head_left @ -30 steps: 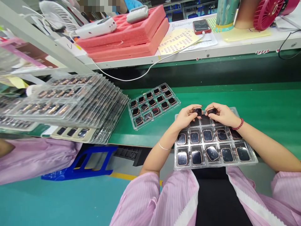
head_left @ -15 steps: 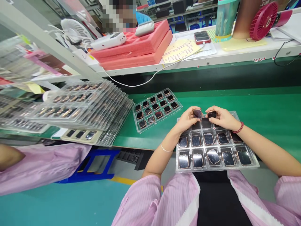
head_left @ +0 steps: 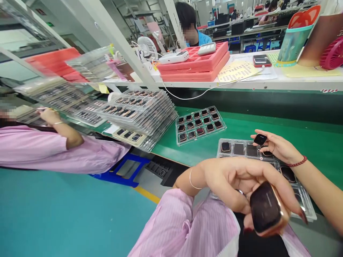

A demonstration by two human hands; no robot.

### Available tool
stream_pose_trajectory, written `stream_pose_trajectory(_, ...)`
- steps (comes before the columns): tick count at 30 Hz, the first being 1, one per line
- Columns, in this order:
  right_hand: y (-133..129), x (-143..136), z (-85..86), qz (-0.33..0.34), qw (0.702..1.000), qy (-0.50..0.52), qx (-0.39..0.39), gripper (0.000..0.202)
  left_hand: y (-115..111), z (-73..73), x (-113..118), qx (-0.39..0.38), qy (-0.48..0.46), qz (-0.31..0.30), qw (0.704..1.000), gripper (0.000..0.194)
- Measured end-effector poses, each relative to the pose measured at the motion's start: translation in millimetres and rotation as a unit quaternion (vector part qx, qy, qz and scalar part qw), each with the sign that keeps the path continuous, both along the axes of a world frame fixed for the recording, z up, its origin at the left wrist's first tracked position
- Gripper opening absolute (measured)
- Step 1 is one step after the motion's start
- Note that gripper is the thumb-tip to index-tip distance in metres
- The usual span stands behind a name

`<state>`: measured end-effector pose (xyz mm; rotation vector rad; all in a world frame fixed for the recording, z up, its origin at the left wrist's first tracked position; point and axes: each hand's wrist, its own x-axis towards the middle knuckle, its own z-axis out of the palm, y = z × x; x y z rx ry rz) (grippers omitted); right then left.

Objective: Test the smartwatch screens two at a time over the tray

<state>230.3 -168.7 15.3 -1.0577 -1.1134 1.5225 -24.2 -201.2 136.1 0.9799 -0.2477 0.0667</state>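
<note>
Close to the camera, my left hand (head_left: 227,178) grips a smartwatch body (head_left: 266,208) by its edges, dark screen and rose-gold frame showing. Farther back, a second watch body (head_left: 260,139) is pinched in the fingers of my right hand (head_left: 285,148). That hand hovers over the back row of a clear plastic tray (head_left: 312,215). Another watch body (head_left: 225,146) lies in the tray's back left pocket, and two pockets beside it show no watch. My left hand hides much of the tray's middle and front.
A second filled tray (head_left: 200,135) lies on the green bench (head_left: 308,130). To its left rises a tall stack of watch trays (head_left: 158,117). Red foam blocks (head_left: 193,67) and a phone (head_left: 262,61) occupy the shelf. A co-worker's pink sleeve (head_left: 34,146) is at left.
My left hand has risen from the tray toward the camera with its watch body. My right hand stays near the back row, still holding a watch. The view has swung left.
</note>
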Motion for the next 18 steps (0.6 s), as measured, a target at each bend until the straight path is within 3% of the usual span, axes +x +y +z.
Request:
stream_pose_trajectory(3,-4.1,-1.5,18.6,0.015,0.999,0.030,-0.020,0.035,-13.3,15.5,-7.1,-0.019,0.043,-0.029,0.998,0.031)
stream_pose_trajectory(5,-13.0,-7.7,38.8,0.021,0.998,0.049,-0.012,0.033,-13.8,14.5,-13.9,-0.016,0.072,0.027,0.997,0.033)
stream_pose_trajectory(7,-29.0,-19.6,63.6,0.039,0.997,0.073,0.010,0.031,-4.4,5.7,-20.9,0.014,0.068,0.122,0.990,0.037)
stream_pose_trajectory(9,-51.2,-36.8,89.1,0.074,0.992,0.100,0.031,0.034,17.1,-10.0,-24.0,0.068,0.045,0.240,0.967,0.046)
stream_pose_trajectory(12,-86.3,-65.2,120.6,0.161,0.977,0.136,0.019,0.047,63.7,-44.7,-13.5,0.128,0.070,0.408,0.901,0.055)
stream_pose_trajectory(15,-112.9,-83.3,142.3,0.225,0.961,0.159,-0.031,0.061,101.6,-85.8,9.9,0.143,0.162,0.423,0.880,0.060)
stream_pose_trajectory(18,-129.3,-87.3,158.0,0.223,0.967,0.111,-0.053,0.064,116.5,-117.5,27.4,0.140,0.224,0.396,0.880,0.063)
